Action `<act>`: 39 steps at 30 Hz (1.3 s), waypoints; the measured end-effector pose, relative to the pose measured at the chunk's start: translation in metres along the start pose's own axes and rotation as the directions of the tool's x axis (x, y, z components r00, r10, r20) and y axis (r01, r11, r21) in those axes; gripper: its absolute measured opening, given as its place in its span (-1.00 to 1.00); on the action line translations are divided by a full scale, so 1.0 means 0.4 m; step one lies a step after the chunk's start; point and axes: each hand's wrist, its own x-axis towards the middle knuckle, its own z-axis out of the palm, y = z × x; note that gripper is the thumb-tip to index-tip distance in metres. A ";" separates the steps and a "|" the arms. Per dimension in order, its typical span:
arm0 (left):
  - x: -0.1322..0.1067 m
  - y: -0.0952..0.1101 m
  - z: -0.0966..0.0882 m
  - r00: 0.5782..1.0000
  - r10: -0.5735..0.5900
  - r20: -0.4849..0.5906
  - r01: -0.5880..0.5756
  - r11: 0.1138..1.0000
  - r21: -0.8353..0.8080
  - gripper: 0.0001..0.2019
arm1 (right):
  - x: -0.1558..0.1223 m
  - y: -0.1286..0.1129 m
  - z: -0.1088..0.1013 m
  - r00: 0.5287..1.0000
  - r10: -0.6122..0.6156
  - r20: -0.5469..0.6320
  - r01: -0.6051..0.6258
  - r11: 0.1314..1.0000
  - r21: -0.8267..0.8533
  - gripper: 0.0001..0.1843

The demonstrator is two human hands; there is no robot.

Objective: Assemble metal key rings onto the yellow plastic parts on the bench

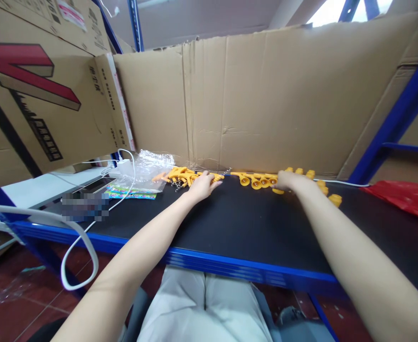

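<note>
My left hand (200,187) lies at the right end of a pile of small yellow-orange plastic pieces (182,175) with metal chains or clasps on them. Its thumb is spread away from the fingers, and part of the pile is beneath it. At the back of the black shelf, my right hand (287,181) reaches in among yellow trumpet-shaped pieces (255,184) that stand in a row with their round cups facing me. The right fingers are hidden behind the hand. More yellow pieces (322,186) sit to the right of that wrist.
Cardboard (265,104) walls the back of the shelf, and a large printed box (41,85) stands at left. Clear plastic bags (146,168), a white cable (88,237) and a charger (124,166) are on the left. A red bag (408,197) lies at right.
</note>
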 end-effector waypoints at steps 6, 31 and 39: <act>0.000 -0.015 0.005 0.999 0.037 0.005 -0.037 0.999 -0.014 -0.81 | -0.035 -0.017 -0.014 0.989 0.000 0.147 -0.002 1.000 0.019 -0.59; 0.010 -0.045 0.004 0.997 0.006 -0.075 -0.005 1.000 0.017 -0.79 | 0.044 -0.190 0.170 0.945 -0.322 -0.060 0.327 0.928 0.177 -0.50; 0.015 -0.050 0.003 0.995 -0.027 -0.097 0.028 1.000 0.010 -0.81 | 0.017 -0.187 0.147 0.944 -0.298 -0.138 0.320 0.932 0.173 -0.57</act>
